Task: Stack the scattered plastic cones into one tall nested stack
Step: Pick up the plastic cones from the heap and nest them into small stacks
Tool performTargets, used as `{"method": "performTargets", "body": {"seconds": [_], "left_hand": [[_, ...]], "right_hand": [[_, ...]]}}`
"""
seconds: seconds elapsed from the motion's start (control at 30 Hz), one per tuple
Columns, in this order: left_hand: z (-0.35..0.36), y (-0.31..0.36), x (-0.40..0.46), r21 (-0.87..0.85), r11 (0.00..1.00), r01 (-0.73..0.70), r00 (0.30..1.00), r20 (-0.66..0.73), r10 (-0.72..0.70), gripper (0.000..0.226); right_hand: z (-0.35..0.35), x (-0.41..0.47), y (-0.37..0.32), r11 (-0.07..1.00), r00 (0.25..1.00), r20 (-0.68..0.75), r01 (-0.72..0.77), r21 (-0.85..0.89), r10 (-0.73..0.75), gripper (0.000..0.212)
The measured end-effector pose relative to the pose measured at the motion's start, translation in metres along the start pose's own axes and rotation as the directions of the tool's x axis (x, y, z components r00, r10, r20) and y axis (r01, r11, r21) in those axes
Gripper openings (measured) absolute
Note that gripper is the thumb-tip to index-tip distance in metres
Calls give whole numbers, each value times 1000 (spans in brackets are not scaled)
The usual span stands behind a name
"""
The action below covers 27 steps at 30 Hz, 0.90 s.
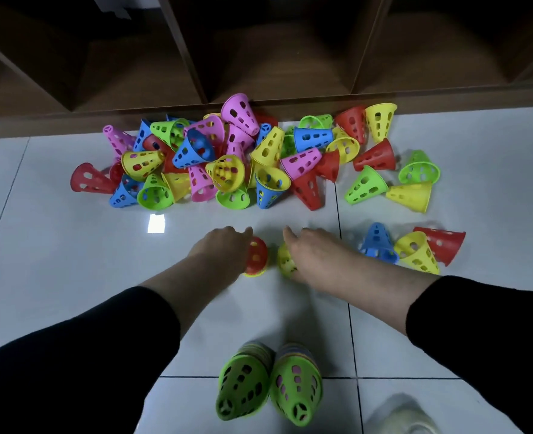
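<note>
Nearest you, two green-topped nested stacks (270,389) stand side by side on the tiled floor (71,245), tips toward the lens; beneath each green cap only thin coloured rims show, so the number of cones in them cannot be made out. A pale, blurred shape (400,416) lies at the lower right, cut by the frame edge.

Your left hand (221,249) curls over a red cone (256,256) that sits on a yellow rim; the palm hides most of it. Your right hand (313,255) closes around a yellow cone (285,261), of which only the perforated side shows. Both cones are motion-blurred, just apart from each other. Black sleeves (71,355) cover both forearms and run out of frame.

To the right of your right hand, a blue cone (378,242), a second yellow cone (415,252) and a second red cone (443,244) lie touching one another.

Farther off, the main pile of cones (227,158) spreads along the base of a dark wooden shelf unit (259,57): smooth, glossy plastic in pink, blue, yellow, green and red, each a truncated cone pierced with oval and rectangular holes. Many overlap, so lower ones are partly concealed.
</note>
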<state>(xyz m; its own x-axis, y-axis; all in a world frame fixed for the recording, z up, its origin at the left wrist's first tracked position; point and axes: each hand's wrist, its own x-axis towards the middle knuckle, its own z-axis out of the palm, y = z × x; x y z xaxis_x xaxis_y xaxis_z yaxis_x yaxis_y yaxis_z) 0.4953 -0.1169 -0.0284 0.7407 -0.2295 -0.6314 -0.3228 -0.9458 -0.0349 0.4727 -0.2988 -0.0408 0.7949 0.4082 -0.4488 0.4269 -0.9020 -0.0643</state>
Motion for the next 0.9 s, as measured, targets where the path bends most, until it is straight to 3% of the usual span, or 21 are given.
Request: {"method": "performTargets", "body": {"seconds": [0.1, 0.2, 0.3, 0.4, 0.5, 0.57, 0.7, 0.77, 0.9], "left_hand": [[7, 7, 1, -134, 991, -5, 998, -59, -3, 62], [6, 17, -5, -82, 994, -74, 949, -313, 45, 59], [0, 41, -8, -232, 945, -229, 886, -451, 104, 50], [-10, 86, -2, -326, 880, -345, 866, -472, 164, 46], [-16, 139, 11, -432, 829, -356, 885, -440, 151, 42], [-19, 168, 23, -515, 808, -284, 921, -381, 81, 42], [-22, 204, 52, -688, 724, -54, 989, -137, -57, 50], [-19, 213, 63, -750, 660, 35, 993, -49, -108, 55], [-13, 216, 69, -748, 655, 104, 991, 24, -129, 58]], "right_hand": [[4, -8, 9, 985, 997, -75, -7, 170, 20, 64], [2, -31, 39, 966, 973, -208, -45, 256, 100, 53], [9, -63, 85, 912, 911, -304, -151, 382, 278, 44], [26, -93, 128, 845, 841, -318, -264, 465, 437, 45], [54, -120, 151, 810, 823, -268, -335, 482, 500, 48], [72, -131, 156, 795, 841, -218, -337, 504, 495, 52], [93, -135, 158, 771, 864, -135, -350, 532, 485, 61], [96, -132, 160, 758, 866, -117, -352, 550, 487, 64], [101, -123, 166, 714, 878, -63, -343, 611, 475, 63]]}}
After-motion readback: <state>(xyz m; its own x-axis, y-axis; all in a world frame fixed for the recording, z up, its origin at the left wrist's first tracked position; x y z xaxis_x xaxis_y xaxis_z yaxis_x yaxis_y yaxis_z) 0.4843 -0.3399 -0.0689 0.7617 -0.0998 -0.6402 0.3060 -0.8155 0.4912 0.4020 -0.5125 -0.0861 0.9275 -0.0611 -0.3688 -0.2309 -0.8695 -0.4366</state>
